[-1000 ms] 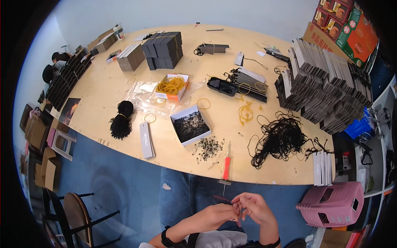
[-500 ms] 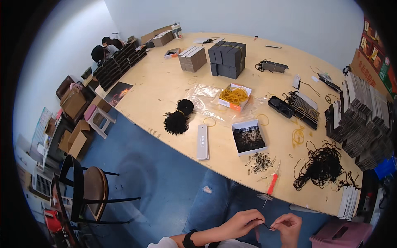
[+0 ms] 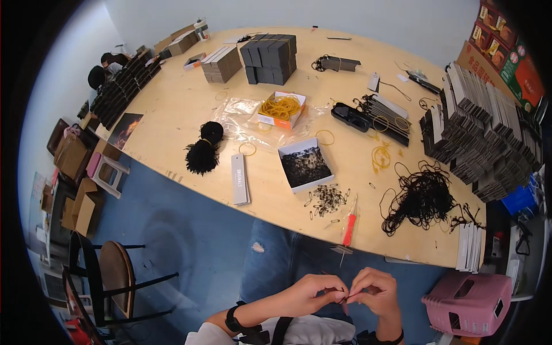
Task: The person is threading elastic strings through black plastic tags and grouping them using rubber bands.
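Note:
My left hand (image 3: 319, 293) and my right hand (image 3: 375, 292) meet fingertip to fingertip in front of the table's near edge, above my lap. Both are closed in a pinch on a thin black cord (image 3: 344, 299), mostly hidden by the fingers. Nearest to them, at the table edge, are a small dark plate with a thin spike (image 3: 341, 250) and a red-handled pointed tool (image 3: 349, 230). Behind these lies a scatter of small dark safety pins (image 3: 328, 200). A heap of tangled black cords (image 3: 422, 195) spreads to the right.
A white box (image 3: 282, 165) holds small dark pieces. Grey tags (image 3: 238, 178) and a tied black cord bundle (image 3: 202, 150) lie left of it. Yellow rubber bands (image 3: 280, 107) fill another box. Tag stacks (image 3: 480, 123) rise at right, above a pink stool (image 3: 468, 302).
My hands have come closer together, so less of the black cord shows between them. The whole view has shifted, with the table now further left and higher.

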Demonstrator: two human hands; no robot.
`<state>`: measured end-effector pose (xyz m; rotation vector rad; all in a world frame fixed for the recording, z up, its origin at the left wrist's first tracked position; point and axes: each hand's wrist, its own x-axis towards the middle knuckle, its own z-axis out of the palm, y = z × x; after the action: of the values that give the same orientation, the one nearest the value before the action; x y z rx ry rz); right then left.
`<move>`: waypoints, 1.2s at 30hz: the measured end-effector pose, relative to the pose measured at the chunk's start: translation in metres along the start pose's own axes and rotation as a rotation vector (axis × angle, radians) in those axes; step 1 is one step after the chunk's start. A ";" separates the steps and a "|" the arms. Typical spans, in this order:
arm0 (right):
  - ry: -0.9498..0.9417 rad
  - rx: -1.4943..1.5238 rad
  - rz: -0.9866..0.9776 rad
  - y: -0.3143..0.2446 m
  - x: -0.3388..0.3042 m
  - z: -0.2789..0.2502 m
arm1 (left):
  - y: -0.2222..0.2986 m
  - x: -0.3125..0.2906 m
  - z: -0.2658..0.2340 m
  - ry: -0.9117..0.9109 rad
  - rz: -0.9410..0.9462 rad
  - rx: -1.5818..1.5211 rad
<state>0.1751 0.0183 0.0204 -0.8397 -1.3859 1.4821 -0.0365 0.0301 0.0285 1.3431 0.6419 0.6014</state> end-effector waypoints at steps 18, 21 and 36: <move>-0.314 0.074 0.292 0.000 0.004 -0.014 | -0.019 0.005 -0.010 -0.371 -0.147 -0.413; -0.352 -0.093 0.232 -0.003 0.007 -0.014 | -0.013 0.009 -0.013 -0.450 -0.161 -0.374; -0.312 -0.361 0.111 0.002 0.003 0.007 | -0.016 -0.003 -0.025 -0.457 -0.249 -0.309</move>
<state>0.1676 0.0183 0.0193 -0.9474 -1.9062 1.5159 -0.0561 0.0431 0.0098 1.0396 0.3183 0.1690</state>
